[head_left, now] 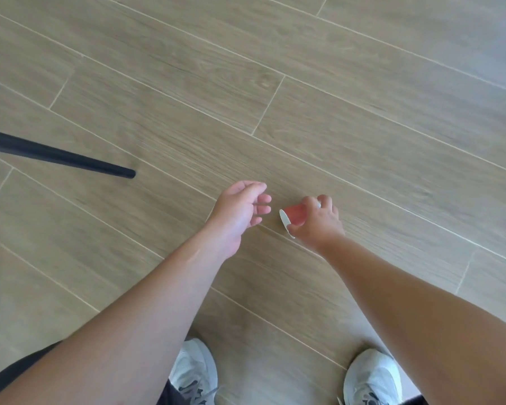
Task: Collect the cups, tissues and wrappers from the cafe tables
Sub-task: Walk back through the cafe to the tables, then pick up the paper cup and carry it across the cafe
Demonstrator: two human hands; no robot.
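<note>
Bent low over wood-look plank floor; no table in view. Right hand curled around a small red paper cup, cup tipped on its side, white rim facing left toward the other hand. Cannot tell whether cup rested on the boards or was just clear of them. Left hand beside it, not touching, fingers loose and slightly bent, holding nothing. Black chair leg slanting in from left, well apart from both hands. Pale sneakers planted below.

Step judged: retrieving a stray cup at floor level, one item among the cups, tissues and wrappers. Next move probably called for: firm hold without crushing the thin wall, straightening up, then carrying to wherever rubbish is gathered; left hand free for further litter.
</note>
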